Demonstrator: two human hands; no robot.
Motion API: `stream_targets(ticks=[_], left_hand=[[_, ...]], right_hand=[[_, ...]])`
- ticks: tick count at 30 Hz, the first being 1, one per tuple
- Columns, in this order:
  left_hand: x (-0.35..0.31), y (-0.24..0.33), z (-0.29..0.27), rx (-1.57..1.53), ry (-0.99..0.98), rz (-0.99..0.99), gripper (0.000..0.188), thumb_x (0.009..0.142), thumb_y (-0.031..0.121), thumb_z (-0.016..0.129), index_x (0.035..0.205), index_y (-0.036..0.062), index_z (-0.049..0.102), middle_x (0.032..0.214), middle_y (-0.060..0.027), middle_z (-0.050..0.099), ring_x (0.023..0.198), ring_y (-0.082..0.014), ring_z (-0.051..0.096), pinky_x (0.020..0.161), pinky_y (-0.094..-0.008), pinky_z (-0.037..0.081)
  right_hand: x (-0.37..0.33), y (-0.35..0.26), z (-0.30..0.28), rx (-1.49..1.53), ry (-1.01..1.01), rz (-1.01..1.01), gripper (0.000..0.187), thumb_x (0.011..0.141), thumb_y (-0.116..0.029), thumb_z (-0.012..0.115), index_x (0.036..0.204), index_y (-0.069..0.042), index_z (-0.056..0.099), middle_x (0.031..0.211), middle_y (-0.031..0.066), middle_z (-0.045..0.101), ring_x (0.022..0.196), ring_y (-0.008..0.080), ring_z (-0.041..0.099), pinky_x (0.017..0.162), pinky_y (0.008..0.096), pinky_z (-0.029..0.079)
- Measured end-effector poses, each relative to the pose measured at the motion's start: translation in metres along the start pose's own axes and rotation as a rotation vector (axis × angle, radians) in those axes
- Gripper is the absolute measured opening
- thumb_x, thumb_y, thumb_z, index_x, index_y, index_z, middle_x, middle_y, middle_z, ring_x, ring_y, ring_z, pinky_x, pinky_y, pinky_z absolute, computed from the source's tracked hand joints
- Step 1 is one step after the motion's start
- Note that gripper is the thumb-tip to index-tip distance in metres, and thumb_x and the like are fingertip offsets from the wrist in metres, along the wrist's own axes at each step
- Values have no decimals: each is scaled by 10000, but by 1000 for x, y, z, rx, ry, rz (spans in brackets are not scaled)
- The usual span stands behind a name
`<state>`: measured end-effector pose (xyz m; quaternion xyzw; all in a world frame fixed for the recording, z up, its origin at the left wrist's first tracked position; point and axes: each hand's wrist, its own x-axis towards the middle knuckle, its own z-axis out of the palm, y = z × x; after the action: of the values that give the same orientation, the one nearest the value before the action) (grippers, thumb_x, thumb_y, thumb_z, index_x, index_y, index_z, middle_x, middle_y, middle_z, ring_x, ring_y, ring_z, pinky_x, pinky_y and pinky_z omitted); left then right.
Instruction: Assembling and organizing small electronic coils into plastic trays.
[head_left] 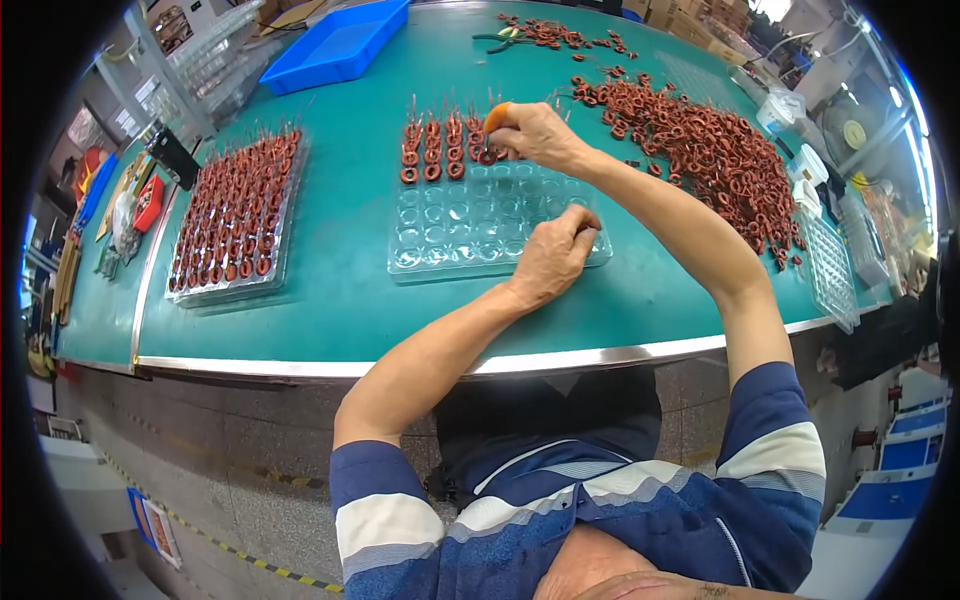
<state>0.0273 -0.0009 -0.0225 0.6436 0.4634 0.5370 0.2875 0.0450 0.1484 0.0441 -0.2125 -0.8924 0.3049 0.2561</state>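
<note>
A clear plastic tray (455, 262) with round pockets lies in front of me on the green table. Its far left part holds columns of red-brown wire-wound ring coils (432, 150) with thin leads sticking up. My right hand (540, 135) pinches a ring coil (487, 157) at the end of the filled columns, and an orange cover (496, 117) sits on one of its fingers. Over the tray's near right part rests my left hand (553, 255), fingers curled in and thumb against them. Whatever those fingers hold, if anything, is hidden.
A large heap of loose ring coils (700, 150) spreads at the right. On the left stands a filled tray (235, 215), with a black bottle (172, 152) beside it. Further back are a blue bin (335, 48) and pliers (503, 40). An unfilled clear tray (830, 265) overhangs the right edge.
</note>
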Motion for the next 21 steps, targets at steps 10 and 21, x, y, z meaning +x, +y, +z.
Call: stream_targets(ticks=[10, 21], left_hand=[[3, -5, -7, -29, 0, 53, 141, 892, 110, 529, 960, -1, 582, 684, -134, 604, 610, -225, 594, 597, -348, 474], [2, -5, 5, 9, -4, 41, 158, 913, 148, 535, 977, 17, 595, 672, -81, 597, 602, -151, 569, 573, -304, 462]], right_hand=[[25, 13, -9, -356, 13, -29, 342, 877, -228, 612, 1151, -32, 556, 783, 168, 676, 671, 258, 665, 641, 392, 525], [-143, 91, -128, -1178, -315, 287, 174, 854, -164, 544, 993, -59, 554, 883, 151, 625, 911, 313, 624, 713, 410, 527]])
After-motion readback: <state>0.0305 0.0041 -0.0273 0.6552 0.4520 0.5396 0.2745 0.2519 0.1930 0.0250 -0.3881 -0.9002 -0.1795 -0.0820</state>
